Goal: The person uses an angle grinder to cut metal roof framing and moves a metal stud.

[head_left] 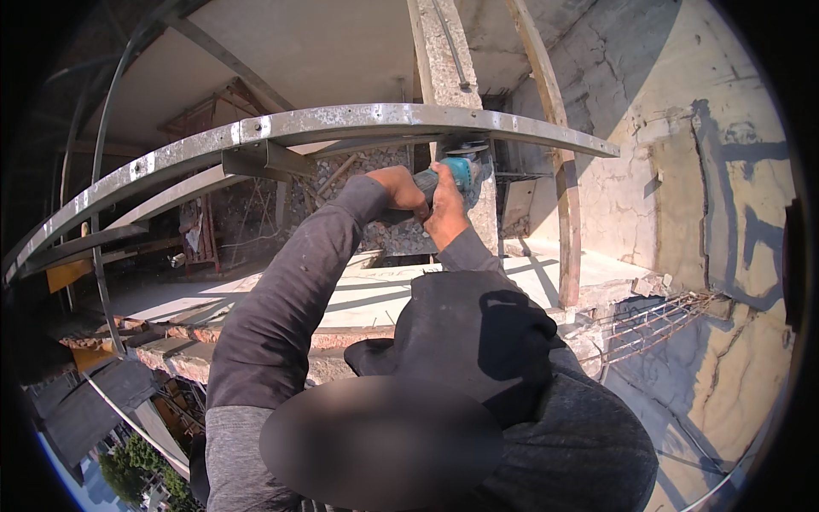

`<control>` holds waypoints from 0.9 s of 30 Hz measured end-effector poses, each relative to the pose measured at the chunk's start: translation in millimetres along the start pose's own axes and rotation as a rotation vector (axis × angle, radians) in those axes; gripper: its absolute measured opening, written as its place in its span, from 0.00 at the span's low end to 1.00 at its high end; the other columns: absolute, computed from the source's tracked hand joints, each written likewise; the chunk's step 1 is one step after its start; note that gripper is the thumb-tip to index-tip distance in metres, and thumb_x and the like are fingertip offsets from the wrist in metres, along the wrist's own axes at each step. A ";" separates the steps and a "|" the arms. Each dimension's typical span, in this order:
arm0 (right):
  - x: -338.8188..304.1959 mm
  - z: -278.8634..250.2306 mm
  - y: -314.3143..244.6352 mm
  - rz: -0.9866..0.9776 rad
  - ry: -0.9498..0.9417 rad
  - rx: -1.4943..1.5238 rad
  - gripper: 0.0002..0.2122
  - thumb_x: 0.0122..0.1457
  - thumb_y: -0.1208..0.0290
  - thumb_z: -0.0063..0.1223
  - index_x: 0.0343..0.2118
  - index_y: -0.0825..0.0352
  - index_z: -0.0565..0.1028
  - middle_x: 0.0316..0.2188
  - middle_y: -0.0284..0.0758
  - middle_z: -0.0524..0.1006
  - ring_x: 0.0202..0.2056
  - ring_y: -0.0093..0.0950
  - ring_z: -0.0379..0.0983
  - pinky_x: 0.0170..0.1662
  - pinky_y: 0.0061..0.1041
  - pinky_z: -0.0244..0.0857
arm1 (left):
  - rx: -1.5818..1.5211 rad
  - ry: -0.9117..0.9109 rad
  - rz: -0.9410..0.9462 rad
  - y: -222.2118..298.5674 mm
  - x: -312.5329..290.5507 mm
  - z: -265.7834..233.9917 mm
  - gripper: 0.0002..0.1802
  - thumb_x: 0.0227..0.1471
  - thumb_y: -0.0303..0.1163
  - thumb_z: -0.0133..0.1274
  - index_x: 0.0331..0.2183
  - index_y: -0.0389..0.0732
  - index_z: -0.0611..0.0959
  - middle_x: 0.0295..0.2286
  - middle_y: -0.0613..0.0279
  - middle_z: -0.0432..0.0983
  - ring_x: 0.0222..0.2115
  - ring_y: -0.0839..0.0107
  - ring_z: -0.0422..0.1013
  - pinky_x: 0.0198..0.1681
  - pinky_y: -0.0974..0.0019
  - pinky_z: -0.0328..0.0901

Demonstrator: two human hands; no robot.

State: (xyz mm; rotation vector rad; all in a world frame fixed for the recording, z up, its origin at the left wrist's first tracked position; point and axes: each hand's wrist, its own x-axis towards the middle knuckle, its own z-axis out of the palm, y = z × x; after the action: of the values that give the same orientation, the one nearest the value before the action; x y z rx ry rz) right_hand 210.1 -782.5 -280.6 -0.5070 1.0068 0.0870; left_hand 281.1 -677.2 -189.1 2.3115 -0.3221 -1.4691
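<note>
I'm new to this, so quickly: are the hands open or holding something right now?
Left hand: closed, holding the grinder.
Right hand: closed, holding the same grinder.

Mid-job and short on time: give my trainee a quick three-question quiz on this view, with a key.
1. Multiple choice: what colour is the front housing of the power tool?
a) red
b) teal
c) yellow

2. True or false: the left hand and the right hand are both on the power tool.

3. Fill in: in the picture, the wooden post stands to the ____ of the power tool.

Key: 1 b; 2 true; 3 right.
</note>
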 end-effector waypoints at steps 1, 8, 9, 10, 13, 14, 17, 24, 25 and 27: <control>-2.6 2.6 -0.6 0.003 0.008 0.012 0.17 0.53 0.60 0.60 0.40 0.67 0.73 0.34 0.38 0.77 0.31 0.35 0.78 0.32 0.39 0.73 | -0.008 -0.001 -0.004 -1.6 -0.1 -0.9 0.29 0.29 0.43 0.68 0.31 0.27 0.86 0.31 0.46 0.82 0.31 0.58 0.77 0.38 0.60 0.69; -11.3 5.9 2.1 -0.003 -0.018 0.001 0.18 0.52 0.60 0.62 0.40 0.68 0.73 0.35 0.38 0.76 0.31 0.34 0.76 0.30 0.39 0.70 | -0.021 0.005 -0.005 -10.8 1.4 0.9 0.28 0.28 0.42 0.68 0.30 0.28 0.86 0.29 0.49 0.81 0.29 0.59 0.76 0.35 0.61 0.69; -9.9 5.3 3.8 0.006 -0.011 0.000 0.18 0.52 0.60 0.62 0.39 0.68 0.73 0.35 0.38 0.76 0.32 0.33 0.75 0.30 0.39 0.70 | -0.028 -0.001 -0.002 -9.2 -2.3 0.1 0.25 0.30 0.40 0.68 0.29 0.29 0.86 0.28 0.50 0.81 0.27 0.61 0.76 0.32 0.61 0.69; -8.0 4.9 5.6 0.016 -0.003 -0.002 0.19 0.51 0.60 0.62 0.39 0.68 0.73 0.35 0.37 0.76 0.32 0.33 0.75 0.30 0.39 0.70 | -0.036 -0.007 0.001 -7.7 -6.4 -1.1 0.22 0.32 0.38 0.67 0.28 0.30 0.86 0.26 0.51 0.80 0.25 0.62 0.75 0.29 0.62 0.69; 0.6 5.3 10.7 0.011 0.033 -0.004 0.20 0.50 0.59 0.63 0.39 0.68 0.73 0.34 0.37 0.75 0.32 0.33 0.74 0.30 0.38 0.69 | -0.062 -0.029 -0.009 -3.4 -15.9 -7.0 0.18 0.35 0.36 0.67 0.26 0.31 0.85 0.24 0.53 0.79 0.22 0.63 0.74 0.26 0.62 0.69; 3.8 5.2 12.3 0.003 0.047 -0.004 0.20 0.50 0.59 0.64 0.39 0.68 0.73 0.34 0.37 0.75 0.32 0.33 0.74 0.30 0.38 0.69 | -0.071 -0.038 -0.015 -2.9 -17.3 -8.5 0.18 0.35 0.36 0.67 0.26 0.31 0.85 0.24 0.53 0.79 0.22 0.64 0.74 0.26 0.62 0.69; 2.8 11.1 11.4 0.035 0.051 -0.002 0.20 0.50 0.59 0.64 0.39 0.68 0.74 0.33 0.36 0.75 0.31 0.32 0.74 0.29 0.38 0.68 | -0.010 -0.033 -0.013 -12.7 -4.7 -10.0 0.30 0.27 0.44 0.70 0.29 0.27 0.86 0.29 0.49 0.81 0.28 0.60 0.76 0.35 0.60 0.69; -7.3 14.4 10.1 0.041 0.035 -0.030 0.17 0.53 0.57 0.61 0.40 0.63 0.73 0.32 0.35 0.77 0.30 0.34 0.76 0.28 0.38 0.70 | 0.010 -0.028 -0.014 -8.9 -15.0 -14.1 0.31 0.28 0.45 0.70 0.31 0.27 0.86 0.29 0.48 0.82 0.31 0.58 0.77 0.37 0.61 0.69; -3.7 12.8 11.8 0.034 0.027 -0.010 0.18 0.52 0.57 0.62 0.40 0.65 0.73 0.32 0.35 0.76 0.29 0.33 0.75 0.27 0.38 0.70 | 0.014 -0.029 -0.012 -10.5 -11.9 -13.1 0.31 0.28 0.45 0.70 0.31 0.28 0.86 0.30 0.48 0.82 0.31 0.58 0.77 0.38 0.61 0.69; -2.3 11.6 11.9 0.045 0.022 0.004 0.19 0.52 0.58 0.63 0.39 0.66 0.74 0.32 0.34 0.75 0.29 0.31 0.75 0.27 0.38 0.70 | 0.017 -0.031 -0.015 -11.8 -9.5 -12.2 0.31 0.28 0.45 0.70 0.31 0.28 0.86 0.30 0.48 0.82 0.31 0.58 0.77 0.38 0.61 0.69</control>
State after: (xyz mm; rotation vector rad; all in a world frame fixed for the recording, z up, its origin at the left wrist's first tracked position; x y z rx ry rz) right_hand 214.4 -766.5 -278.0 -0.4829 1.0401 0.1196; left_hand 287.9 -660.6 -181.8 2.3110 -0.3281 -1.5164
